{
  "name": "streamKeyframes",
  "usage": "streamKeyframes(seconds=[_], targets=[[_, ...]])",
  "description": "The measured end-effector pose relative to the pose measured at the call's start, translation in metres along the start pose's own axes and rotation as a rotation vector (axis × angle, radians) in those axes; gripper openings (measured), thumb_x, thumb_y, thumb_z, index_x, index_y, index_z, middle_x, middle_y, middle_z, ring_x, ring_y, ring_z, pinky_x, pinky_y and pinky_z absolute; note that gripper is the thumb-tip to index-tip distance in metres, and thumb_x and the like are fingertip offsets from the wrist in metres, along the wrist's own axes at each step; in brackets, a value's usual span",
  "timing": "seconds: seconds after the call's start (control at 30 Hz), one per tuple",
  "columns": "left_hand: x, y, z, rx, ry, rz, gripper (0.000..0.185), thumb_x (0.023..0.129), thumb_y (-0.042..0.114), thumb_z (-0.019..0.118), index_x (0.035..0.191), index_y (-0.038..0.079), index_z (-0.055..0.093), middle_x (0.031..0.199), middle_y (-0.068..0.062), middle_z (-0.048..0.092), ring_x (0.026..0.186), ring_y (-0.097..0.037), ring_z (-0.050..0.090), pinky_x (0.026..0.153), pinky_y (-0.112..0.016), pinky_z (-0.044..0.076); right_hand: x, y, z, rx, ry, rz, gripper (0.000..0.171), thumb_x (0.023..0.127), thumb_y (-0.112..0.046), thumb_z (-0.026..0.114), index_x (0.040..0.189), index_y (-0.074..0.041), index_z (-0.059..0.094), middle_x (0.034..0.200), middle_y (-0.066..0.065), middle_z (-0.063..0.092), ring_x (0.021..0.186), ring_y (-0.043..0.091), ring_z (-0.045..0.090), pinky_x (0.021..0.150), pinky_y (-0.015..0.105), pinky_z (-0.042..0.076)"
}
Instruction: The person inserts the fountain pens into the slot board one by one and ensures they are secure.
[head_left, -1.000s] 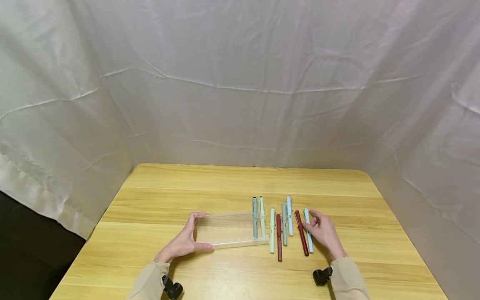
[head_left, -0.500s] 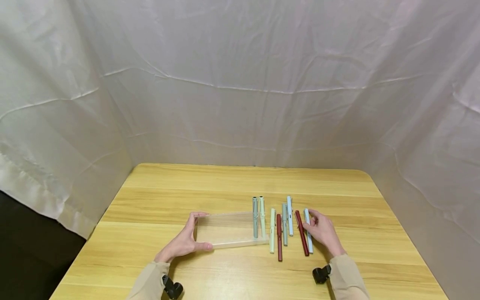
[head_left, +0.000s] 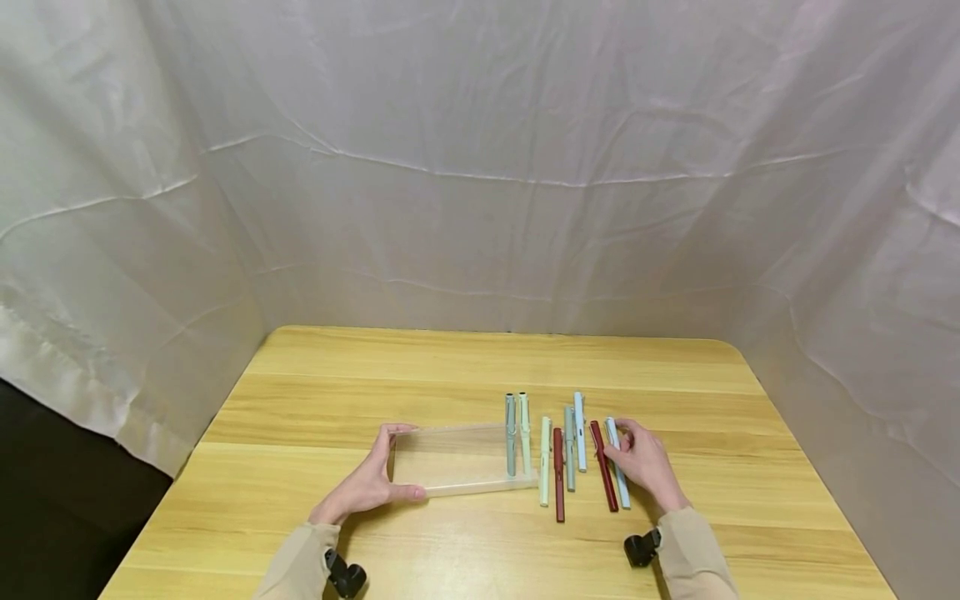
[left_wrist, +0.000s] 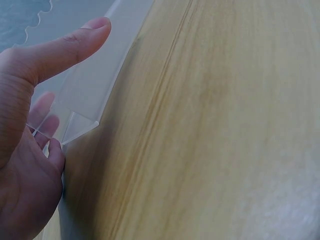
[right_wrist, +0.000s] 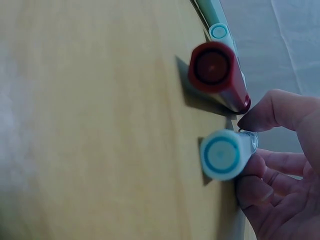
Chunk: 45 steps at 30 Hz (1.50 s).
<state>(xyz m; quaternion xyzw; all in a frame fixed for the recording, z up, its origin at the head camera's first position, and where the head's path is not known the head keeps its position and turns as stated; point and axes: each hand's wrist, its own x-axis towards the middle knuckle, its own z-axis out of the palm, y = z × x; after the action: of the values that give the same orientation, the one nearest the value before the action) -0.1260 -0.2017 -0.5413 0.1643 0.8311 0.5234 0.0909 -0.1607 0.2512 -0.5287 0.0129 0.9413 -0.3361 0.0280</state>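
My left hand (head_left: 367,485) grips the left end of a clear plastic pen holder (head_left: 480,487), thumb on its near side and fingers at the far side. In the left wrist view, the holder (left_wrist: 92,75) has a wavy upper edge. A grey-green pen (head_left: 511,446) and a pale green pen (head_left: 524,433) lie across the holder's right end. My right hand (head_left: 647,467) pinches a light blue pen (head_left: 623,493) between thumb and fingers. The right wrist view shows that pen's round end (right_wrist: 221,155) close to the table, beside a dark red pen (right_wrist: 212,67).
Between holder and right hand lie a pale green pen (head_left: 544,475), a dark red pen (head_left: 558,492), a grey-green pen (head_left: 570,462) and another light blue pen (head_left: 581,446). Pale curtains (head_left: 495,233) surround the wooden table (head_left: 450,550) at the back and sides.
The light blue pen in my right hand has tilted slightly, its near end shifting a little to the right. The left hand and holder have stayed still.
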Motion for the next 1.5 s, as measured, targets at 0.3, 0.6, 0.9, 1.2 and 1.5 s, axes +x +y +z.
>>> streamKeyframes(seconds=[0.3, 0.6, 0.9, 1.2, 1.5], targets=[[0.0000, -0.0007, -0.0001, -0.004, -0.001, 0.019, 0.098, 0.072, 0.026, 0.091, 0.145, 0.008, 0.028, 0.152, -0.022, 0.034, 0.146, -0.046, 0.028, 0.121, -0.070, 0.017, -0.0011, -0.0021, 0.0006, 0.002, -0.008, 0.041, 0.046, 0.088, -0.017, 0.070, 0.125, 0.007, 0.057, 0.082, 0.006, 0.056, 0.070, 0.016, 0.047, 0.063, 0.025, 0.038], [-0.0001, -0.0009, -0.0003, -0.017, -0.004, 0.017, 0.097, 0.072, 0.025, 0.091, 0.145, 0.010, 0.029, 0.153, -0.022, 0.034, 0.146, -0.046, 0.029, 0.121, -0.071, 0.017, -0.0021, -0.0034, 0.0018, 0.022, -0.013, 0.060, 0.035, 0.089, -0.018, 0.070, 0.114, 0.006, 0.062, 0.083, 0.007, 0.057, 0.071, 0.017, 0.049, 0.060, 0.023, 0.040], [-0.0004, -0.0003, -0.0002, -0.026, -0.008, 0.009, 0.098, 0.072, 0.025, 0.091, 0.145, 0.008, 0.027, 0.154, -0.023, 0.031, 0.149, -0.048, 0.022, 0.122, -0.071, 0.011, -0.0041, -0.0039, -0.0008, 0.044, -0.024, 0.045, 0.033, 0.091, -0.017, 0.067, 0.113, 0.007, 0.061, 0.086, 0.009, 0.059, 0.074, 0.017, 0.051, 0.061, 0.023, 0.042], [-0.0008, 0.0013, -0.0002, -0.023, -0.011, 0.002, 0.098, 0.072, 0.025, 0.091, 0.145, 0.009, 0.027, 0.155, -0.023, 0.030, 0.149, -0.048, 0.022, 0.122, -0.071, 0.012, -0.0051, -0.0055, -0.0027, 0.066, -0.011, 0.062, 0.035, 0.090, -0.017, 0.066, 0.115, 0.008, 0.060, 0.091, 0.011, 0.062, 0.077, 0.016, 0.054, 0.063, 0.021, 0.045], [-0.0008, 0.0010, 0.0001, -0.018, -0.006, 0.006, 0.098, 0.072, 0.026, 0.091, 0.145, 0.008, 0.027, 0.154, -0.023, 0.031, 0.149, -0.047, 0.024, 0.122, -0.070, 0.015, -0.0084, -0.0078, -0.0058, 0.119, -0.025, 0.059, 0.036, 0.090, -0.013, 0.064, 0.118, 0.008, 0.057, 0.091, 0.010, 0.060, 0.077, 0.015, 0.053, 0.062, 0.018, 0.048]])
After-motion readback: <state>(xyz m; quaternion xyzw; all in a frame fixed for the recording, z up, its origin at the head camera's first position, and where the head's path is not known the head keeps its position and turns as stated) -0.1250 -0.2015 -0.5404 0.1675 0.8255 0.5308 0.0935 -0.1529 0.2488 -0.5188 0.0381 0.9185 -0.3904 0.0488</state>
